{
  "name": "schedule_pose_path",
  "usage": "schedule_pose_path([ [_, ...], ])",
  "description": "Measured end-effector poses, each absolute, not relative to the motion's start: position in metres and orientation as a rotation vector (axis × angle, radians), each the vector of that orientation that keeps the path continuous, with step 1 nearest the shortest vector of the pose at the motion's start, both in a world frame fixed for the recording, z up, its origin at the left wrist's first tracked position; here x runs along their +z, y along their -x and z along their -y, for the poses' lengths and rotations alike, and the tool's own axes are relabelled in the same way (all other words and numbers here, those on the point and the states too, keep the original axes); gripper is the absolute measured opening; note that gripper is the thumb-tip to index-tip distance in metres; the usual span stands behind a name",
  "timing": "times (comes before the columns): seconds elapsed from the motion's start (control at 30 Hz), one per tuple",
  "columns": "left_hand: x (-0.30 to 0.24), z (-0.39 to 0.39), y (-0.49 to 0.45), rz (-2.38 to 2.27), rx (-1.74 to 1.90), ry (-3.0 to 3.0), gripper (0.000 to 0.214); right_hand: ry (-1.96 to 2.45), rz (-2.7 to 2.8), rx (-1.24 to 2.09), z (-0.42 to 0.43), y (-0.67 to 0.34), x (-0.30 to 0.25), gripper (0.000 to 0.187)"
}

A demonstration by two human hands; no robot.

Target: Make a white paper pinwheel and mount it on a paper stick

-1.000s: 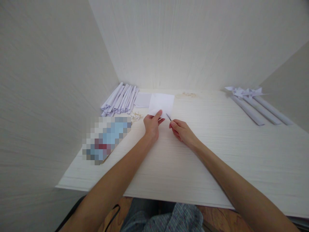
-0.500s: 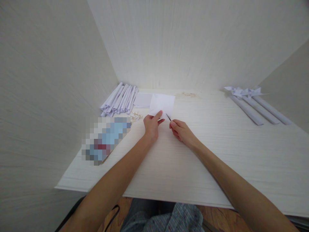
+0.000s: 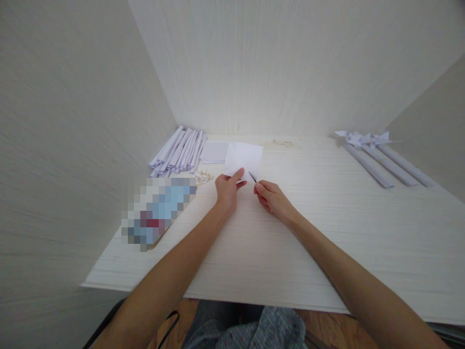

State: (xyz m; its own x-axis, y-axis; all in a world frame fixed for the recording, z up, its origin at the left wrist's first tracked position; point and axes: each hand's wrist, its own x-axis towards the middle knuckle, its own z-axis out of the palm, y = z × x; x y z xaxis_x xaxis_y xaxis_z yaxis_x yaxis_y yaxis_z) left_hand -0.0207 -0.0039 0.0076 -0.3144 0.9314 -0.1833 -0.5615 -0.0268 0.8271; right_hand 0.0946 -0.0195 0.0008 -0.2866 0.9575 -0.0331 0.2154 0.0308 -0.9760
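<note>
A white square sheet of paper (image 3: 244, 157) is pinched at its lower edge by my left hand (image 3: 228, 188), thumb on top and fingers beneath. My right hand (image 3: 269, 195) is closed around a slim dark pointed tool (image 3: 252, 177). Its tip lies over the lower right part of the sheet; whether it pierces or only touches the paper I cannot tell. Most of the tool is hidden inside my fingers. Just left of the held sheet, a small stack of white paper squares (image 3: 214, 151) lies on the table.
Several rolled paper tubes (image 3: 178, 150) are piled at the back left. Small pale bits (image 3: 204, 177) lie in front of them, near a blurred-out blue item (image 3: 163, 211). At the right rest three paper tubes (image 3: 390, 162) with folded paper pinwheels (image 3: 363, 139). Walls enclose the white table (image 3: 261, 261).
The view has shifted slightly. Both hands keep their hold, and the pointed tool stays at nearly the same spot over the sheet.
</note>
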Motion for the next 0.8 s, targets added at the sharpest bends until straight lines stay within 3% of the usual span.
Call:
schedule_pose_path([
  [0.8,0.0069,0.0060,0.0186,-1.062,1.584,-0.582,0.018,1.230,1.532,1.306,0.0221,-0.0933,0.0048,0.024],
])
